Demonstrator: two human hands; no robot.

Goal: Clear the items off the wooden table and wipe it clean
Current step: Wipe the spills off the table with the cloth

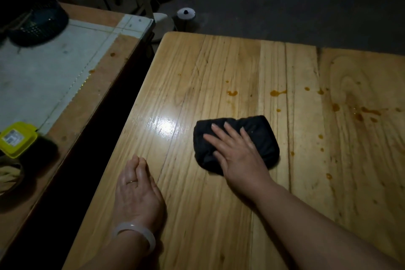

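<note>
The light wooden table point(219, 215) fills the right and lower part of the head view. A folded black cloth point(258, 136) lies on it near the middle. My right hand point(237, 153) presses flat on the cloth with straight, spread fingers. My left hand point(137, 186) rests flat on the bare wood near the table's left edge, fingers together, a ring on one finger and a pale bangle at the wrist. Orange sauce drops point(232, 93) and smears point(370, 112) dot the wood beyond and to the right of the cloth.
A second table point(92, 99) stands to the left across a dark gap. On it are a grey mat point(43, 68), a black mesh basket point(37, 24), a yellow lidded box point(16, 139) and a bowl point(8, 178). A white round object point(185, 14) sits on the floor beyond.
</note>
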